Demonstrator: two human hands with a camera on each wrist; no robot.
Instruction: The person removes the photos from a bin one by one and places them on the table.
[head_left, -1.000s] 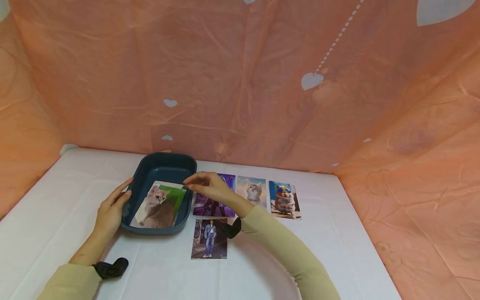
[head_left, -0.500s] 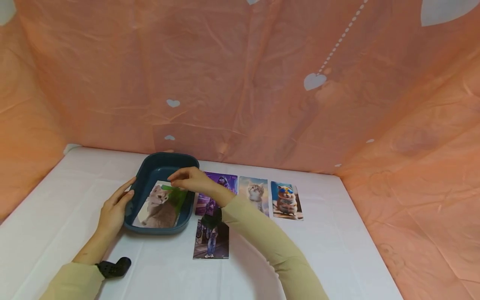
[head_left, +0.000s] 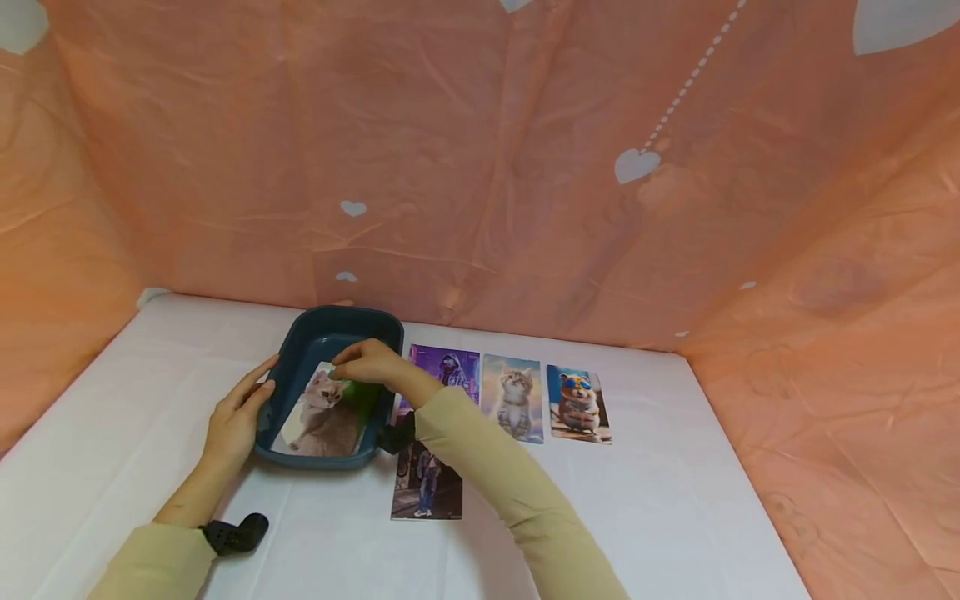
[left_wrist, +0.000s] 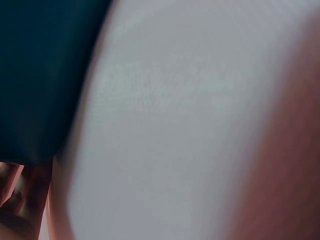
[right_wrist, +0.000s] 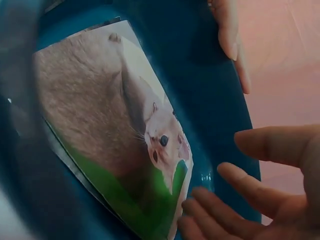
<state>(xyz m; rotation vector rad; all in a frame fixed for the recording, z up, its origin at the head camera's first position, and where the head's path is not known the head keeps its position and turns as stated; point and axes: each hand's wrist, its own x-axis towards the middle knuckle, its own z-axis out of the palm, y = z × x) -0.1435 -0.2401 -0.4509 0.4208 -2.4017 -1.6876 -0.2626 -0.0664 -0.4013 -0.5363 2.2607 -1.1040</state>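
Observation:
My left hand (head_left: 236,421) holds the left side of a dark teal plastic tray (head_left: 318,346), its fingers along the outer wall. In the left wrist view some fingers (left_wrist: 25,192) show below the tray's rounded corner. A photo card of a grey-beige cat on a green and white ground (head_left: 326,425) lies inside the tray. Dark edges of more cards show under it in the right wrist view. My right hand (head_left: 367,364) is over the card's far edge, thumb and fingers apart with nothing between them. The lower fingertips (right_wrist: 190,205) are right at the card's edge.
Right of the tray lie a purple card with a hooded figure (head_left: 450,367), a kitten card (head_left: 513,404) and a hamster card (head_left: 579,408). A card of a person in denim (head_left: 427,496) lies nearer, partly behind my right forearm. An orange sheet (head_left: 525,208) backs the white table.
My right hand has moved left from the tray's right rim to over the card's far edge. The left hand keeps its hold on the tray. The head view has shifted slightly.

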